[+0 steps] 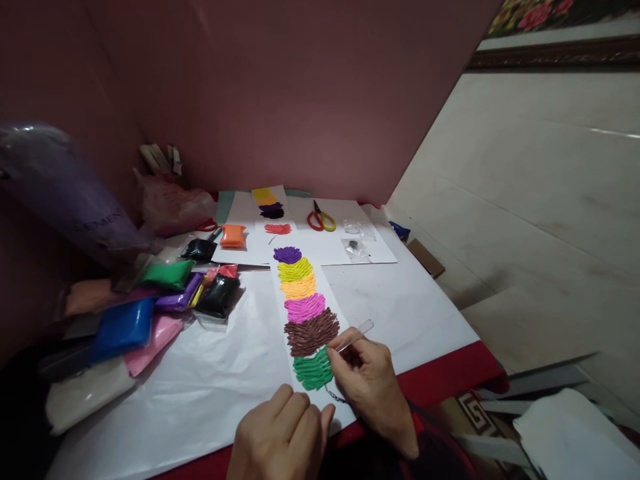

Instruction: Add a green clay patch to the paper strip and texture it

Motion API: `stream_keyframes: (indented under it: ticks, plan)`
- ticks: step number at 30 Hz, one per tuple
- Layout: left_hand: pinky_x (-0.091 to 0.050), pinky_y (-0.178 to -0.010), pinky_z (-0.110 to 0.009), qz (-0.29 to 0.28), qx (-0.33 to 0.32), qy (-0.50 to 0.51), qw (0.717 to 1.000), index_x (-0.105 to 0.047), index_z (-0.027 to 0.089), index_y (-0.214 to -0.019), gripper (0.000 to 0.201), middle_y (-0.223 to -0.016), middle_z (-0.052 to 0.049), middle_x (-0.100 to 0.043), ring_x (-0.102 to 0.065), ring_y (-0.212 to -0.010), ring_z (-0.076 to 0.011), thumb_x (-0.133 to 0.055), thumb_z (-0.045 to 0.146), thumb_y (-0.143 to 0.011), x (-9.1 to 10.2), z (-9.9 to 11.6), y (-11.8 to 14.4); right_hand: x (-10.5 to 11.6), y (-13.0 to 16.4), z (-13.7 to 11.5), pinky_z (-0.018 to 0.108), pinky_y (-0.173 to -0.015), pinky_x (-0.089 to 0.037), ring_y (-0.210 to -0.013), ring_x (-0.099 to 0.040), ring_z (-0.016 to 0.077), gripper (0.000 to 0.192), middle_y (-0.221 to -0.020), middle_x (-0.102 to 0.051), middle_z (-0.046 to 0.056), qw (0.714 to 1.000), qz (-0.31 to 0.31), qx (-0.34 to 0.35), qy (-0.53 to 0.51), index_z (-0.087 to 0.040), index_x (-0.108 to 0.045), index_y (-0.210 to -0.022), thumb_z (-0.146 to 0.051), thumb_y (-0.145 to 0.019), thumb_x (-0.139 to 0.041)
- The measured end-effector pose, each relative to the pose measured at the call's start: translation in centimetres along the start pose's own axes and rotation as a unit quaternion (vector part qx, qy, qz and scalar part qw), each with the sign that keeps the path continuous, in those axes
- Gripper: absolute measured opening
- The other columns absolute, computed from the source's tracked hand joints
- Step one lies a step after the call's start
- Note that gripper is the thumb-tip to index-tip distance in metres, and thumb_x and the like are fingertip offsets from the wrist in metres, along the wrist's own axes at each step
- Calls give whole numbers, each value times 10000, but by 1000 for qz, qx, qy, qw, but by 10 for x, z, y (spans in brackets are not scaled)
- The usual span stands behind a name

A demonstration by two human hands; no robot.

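My right hand (367, 380) pinches a slim clear plastic rod (354, 335), its lower end at the right edge of a green clay patch (313, 369). That patch is made of thin strands on a long strip of white paper (327, 280). Above it run textured bands of brown clay (311, 332), pink clay (305, 308), orange clay (299, 287), yellow-green clay (295, 269) and purple clay (287, 255). Near the strip's bottom end rests my left hand (280, 433), fingers curled closed; whatever they may hold is hidden. A dark curved line (335, 396) shows beside the green patch.
Bagged clay in several colours, including a blue pack (123, 329) and a green pack (167, 274), is heaped at the left. Scissors (321, 220), an orange pack (233, 236) and a small clear bag (354, 249) lie on white sheets farther back. A pink wall (280, 100) rises behind.
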State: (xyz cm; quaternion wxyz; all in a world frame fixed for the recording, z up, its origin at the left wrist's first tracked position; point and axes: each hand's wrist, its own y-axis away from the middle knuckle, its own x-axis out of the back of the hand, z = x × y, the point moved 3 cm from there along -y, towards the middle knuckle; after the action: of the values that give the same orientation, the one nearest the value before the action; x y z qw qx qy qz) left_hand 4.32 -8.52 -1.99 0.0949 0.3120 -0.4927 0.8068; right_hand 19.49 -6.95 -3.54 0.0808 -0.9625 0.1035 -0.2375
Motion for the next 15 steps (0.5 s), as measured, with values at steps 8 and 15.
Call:
stream_keyframes:
  ticks: [8, 15]
  plan:
    - [-317, -448, -264, -4, 6, -6, 1000, -542, 158, -588, 284, -510, -14, -529, -444, -494, -131, -584, -2, -819, 0, -1, 1, 0, -1, -2, 223, -468, -376, -480, -467, 93, 122, -677, -593, 2, 998, 33, 25, 51, -161, -602, -766, -172, -857, -521]
    - [-327, -447, -266, 3, 4, -5, 1000, -556, 156, -597, 272, -512, -18, -538, -443, -490, -136, -588, -6, -814, -1, -1, 3, 1, -2, 0, 231, -481, -384, -488, -473, 105, 131, -647, -579, -1, 996, 50, 28, 71, -161, -603, -781, -196, -873, -515]
